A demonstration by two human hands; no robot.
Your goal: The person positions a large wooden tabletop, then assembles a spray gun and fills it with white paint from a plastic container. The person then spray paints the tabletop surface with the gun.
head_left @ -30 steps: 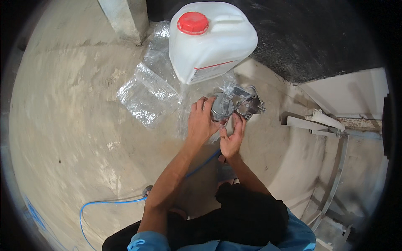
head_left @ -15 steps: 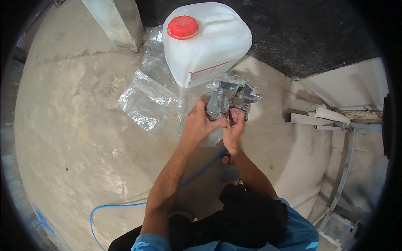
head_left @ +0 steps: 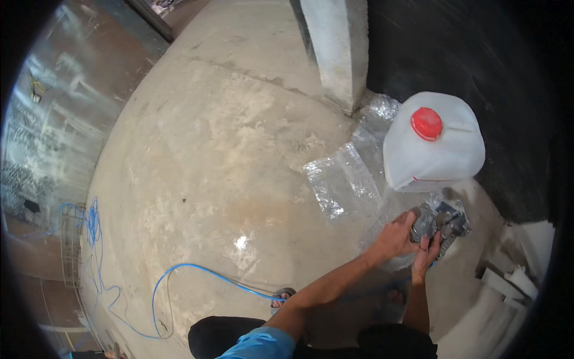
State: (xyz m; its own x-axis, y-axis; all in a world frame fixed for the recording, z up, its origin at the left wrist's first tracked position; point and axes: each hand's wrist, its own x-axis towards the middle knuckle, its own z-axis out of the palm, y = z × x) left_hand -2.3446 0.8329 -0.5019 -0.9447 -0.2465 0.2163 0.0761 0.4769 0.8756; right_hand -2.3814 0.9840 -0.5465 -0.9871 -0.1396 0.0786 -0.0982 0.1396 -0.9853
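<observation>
One shiny grey surface (head_left: 42, 149) fills the far left, with a wire grid (head_left: 70, 257) near it. Loops of blue hose (head_left: 92, 220) lie beside the grid, and the hose winds over the bare floor (head_left: 191, 197) in a wide bend to a foot (head_left: 283, 297) in a dark sandal. A bit of blue shows again between the two forearms. Higher up, a pale post (head_left: 335, 54) meets the floor at its lower end, and a clear plastic sheet (head_left: 338, 179) lies wrinkled near it. The left hand (head_left: 393, 238) reaches in from a blue sleeve (head_left: 257, 345), its fingers curled around the round part of a grey metal tool (head_left: 424, 221). The right hand (head_left: 426, 254) holds the tool's near side in a narrow grip, partly hidden. The tool is held in front of a white jug (head_left: 433, 149) with a red cap (head_left: 426, 124), apart from the person's body. Behind the jug rises a black wall (head_left: 460, 60). At the far right, pale boards (head_left: 501, 283) lie near the wall's foot.
</observation>
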